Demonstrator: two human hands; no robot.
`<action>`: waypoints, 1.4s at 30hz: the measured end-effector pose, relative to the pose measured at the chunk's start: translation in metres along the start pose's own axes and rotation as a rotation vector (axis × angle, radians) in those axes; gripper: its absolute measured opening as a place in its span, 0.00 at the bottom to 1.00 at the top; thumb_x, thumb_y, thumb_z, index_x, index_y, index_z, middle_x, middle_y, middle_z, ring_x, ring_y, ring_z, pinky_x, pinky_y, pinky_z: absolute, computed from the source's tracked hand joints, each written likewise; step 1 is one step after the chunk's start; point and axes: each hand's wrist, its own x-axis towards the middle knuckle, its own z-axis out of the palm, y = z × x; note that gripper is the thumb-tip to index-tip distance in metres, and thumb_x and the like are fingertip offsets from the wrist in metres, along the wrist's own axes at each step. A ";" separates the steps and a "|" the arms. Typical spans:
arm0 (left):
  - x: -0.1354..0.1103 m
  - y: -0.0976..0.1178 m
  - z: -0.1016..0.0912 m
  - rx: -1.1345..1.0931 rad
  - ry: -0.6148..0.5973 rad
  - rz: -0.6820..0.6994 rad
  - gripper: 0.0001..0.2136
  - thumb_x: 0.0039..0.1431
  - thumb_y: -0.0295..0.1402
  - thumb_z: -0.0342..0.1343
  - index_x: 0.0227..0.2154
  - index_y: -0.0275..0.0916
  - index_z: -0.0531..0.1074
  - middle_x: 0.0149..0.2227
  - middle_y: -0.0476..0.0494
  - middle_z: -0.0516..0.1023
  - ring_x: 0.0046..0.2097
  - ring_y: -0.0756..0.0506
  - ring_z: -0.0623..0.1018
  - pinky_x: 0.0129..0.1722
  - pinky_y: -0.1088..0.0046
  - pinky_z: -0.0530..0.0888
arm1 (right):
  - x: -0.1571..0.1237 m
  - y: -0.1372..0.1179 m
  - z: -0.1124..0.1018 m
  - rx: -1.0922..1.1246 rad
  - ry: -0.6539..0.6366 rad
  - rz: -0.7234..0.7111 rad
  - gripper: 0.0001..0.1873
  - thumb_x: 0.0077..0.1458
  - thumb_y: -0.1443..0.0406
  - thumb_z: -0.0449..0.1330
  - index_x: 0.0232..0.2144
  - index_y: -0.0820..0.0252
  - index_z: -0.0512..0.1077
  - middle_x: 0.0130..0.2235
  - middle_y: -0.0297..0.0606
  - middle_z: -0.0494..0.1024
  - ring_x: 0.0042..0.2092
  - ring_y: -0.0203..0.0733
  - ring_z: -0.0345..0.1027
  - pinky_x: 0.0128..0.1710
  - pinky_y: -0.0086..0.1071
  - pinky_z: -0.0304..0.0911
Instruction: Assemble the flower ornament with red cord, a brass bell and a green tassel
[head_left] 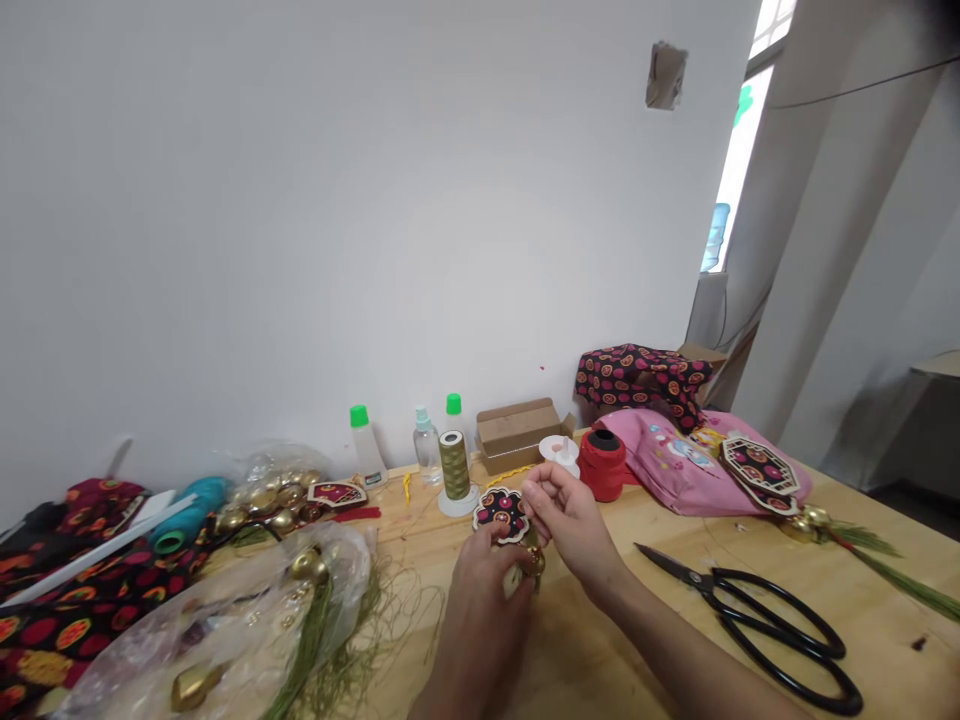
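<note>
My left hand (pixel 486 585) is closed on a flower-shaped ornament (pixel 500 508) with a pale scalloped rim and a dark patterned face. Just below the ornament a gold bell (pixel 535 562) hangs close to my fingers, with a bit of green beneath it. At the ornament's right edge my right hand (pixel 564 515) is closed in a pinch, thumb against fingertips. Whatever lies between those fingertips is too small to make out. To the right of my forearm lie black-handled scissors (pixel 705 582), blades pointing towards my hands.
Behind my hands stand an olive thread spool (pixel 453 465), a red thread cone (pixel 602 466), bottles and a cardboard box (pixel 525 432). A plastic bag (pixel 247 610), bells and green tassels lie left. A pink bag (pixel 675 470) with a finished-looking octagonal ornament (pixel 759 468) sits right.
</note>
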 end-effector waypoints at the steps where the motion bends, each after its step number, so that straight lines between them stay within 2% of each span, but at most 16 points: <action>1: 0.000 -0.001 0.001 0.024 -0.006 0.018 0.10 0.43 0.23 0.54 0.26 0.43 0.75 0.44 0.43 0.70 0.48 0.42 0.68 0.47 0.63 0.64 | 0.000 0.000 0.000 0.006 0.004 0.004 0.12 0.46 0.58 0.56 0.25 0.61 0.60 0.18 0.24 0.63 0.16 0.25 0.51 0.13 0.20 0.47; 5: 0.001 -0.002 0.005 0.122 -0.031 0.100 0.09 0.43 0.24 0.55 0.27 0.44 0.75 0.45 0.42 0.69 0.48 0.41 0.67 0.46 0.62 0.65 | 0.000 -0.002 0.002 0.014 -0.004 0.011 0.13 0.46 0.58 0.57 0.25 0.61 0.60 0.18 0.24 0.62 0.16 0.25 0.51 0.13 0.20 0.48; 9: 0.001 0.002 0.006 0.167 -0.060 0.114 0.08 0.45 0.24 0.55 0.24 0.43 0.75 0.44 0.42 0.70 0.48 0.41 0.67 0.46 0.61 0.65 | -0.001 -0.001 0.002 0.017 0.011 0.020 0.12 0.45 0.58 0.57 0.24 0.60 0.60 0.17 0.24 0.61 0.16 0.25 0.52 0.13 0.20 0.48; 18: -0.003 0.007 -0.008 0.073 -0.067 0.002 0.07 0.46 0.26 0.54 0.22 0.43 0.76 0.46 0.42 0.69 0.50 0.43 0.66 0.50 0.65 0.62 | 0.003 0.007 -0.002 -0.008 -0.001 0.017 0.12 0.46 0.58 0.56 0.25 0.61 0.60 0.18 0.24 0.62 0.15 0.25 0.50 0.13 0.20 0.46; 23: -0.003 0.007 -0.014 0.113 -0.147 -0.074 0.08 0.41 0.23 0.54 0.20 0.43 0.76 0.47 0.43 0.69 0.50 0.42 0.66 0.50 0.65 0.61 | 0.006 0.008 -0.002 0.013 -0.015 0.027 0.12 0.45 0.58 0.56 0.24 0.60 0.60 0.16 0.24 0.62 0.15 0.25 0.48 0.12 0.20 0.45; 26: -0.004 0.009 -0.014 0.107 -0.183 -0.072 0.09 0.41 0.23 0.53 0.19 0.43 0.76 0.46 0.44 0.71 0.49 0.42 0.67 0.49 0.65 0.62 | 0.005 0.008 -0.001 0.022 -0.021 0.032 0.12 0.44 0.58 0.57 0.23 0.60 0.60 0.16 0.24 0.62 0.15 0.25 0.48 0.12 0.20 0.45; 31: -0.007 0.007 -0.013 0.117 -0.176 -0.074 0.10 0.42 0.23 0.52 0.18 0.43 0.76 0.47 0.44 0.70 0.49 0.43 0.67 0.48 0.67 0.62 | -0.001 0.007 0.001 0.004 -0.056 0.092 0.13 0.43 0.57 0.57 0.22 0.60 0.61 0.16 0.24 0.63 0.15 0.26 0.51 0.13 0.20 0.46; 36: -0.013 0.002 -0.018 0.131 -0.186 -0.092 0.09 0.42 0.24 0.52 0.19 0.43 0.75 0.47 0.43 0.70 0.50 0.43 0.66 0.49 0.67 0.62 | -0.014 0.010 -0.007 -0.013 -0.101 0.124 0.13 0.43 0.57 0.57 0.22 0.60 0.60 0.16 0.24 0.62 0.15 0.26 0.52 0.15 0.21 0.50; 42: -0.017 0.006 -0.025 0.115 -0.174 -0.115 0.06 0.46 0.28 0.52 0.18 0.40 0.72 0.42 0.43 0.72 0.45 0.44 0.69 0.44 0.69 0.64 | -0.022 0.013 -0.011 -0.017 -0.074 0.098 0.15 0.44 0.55 0.57 0.23 0.61 0.60 0.16 0.24 0.61 0.16 0.27 0.52 0.17 0.23 0.49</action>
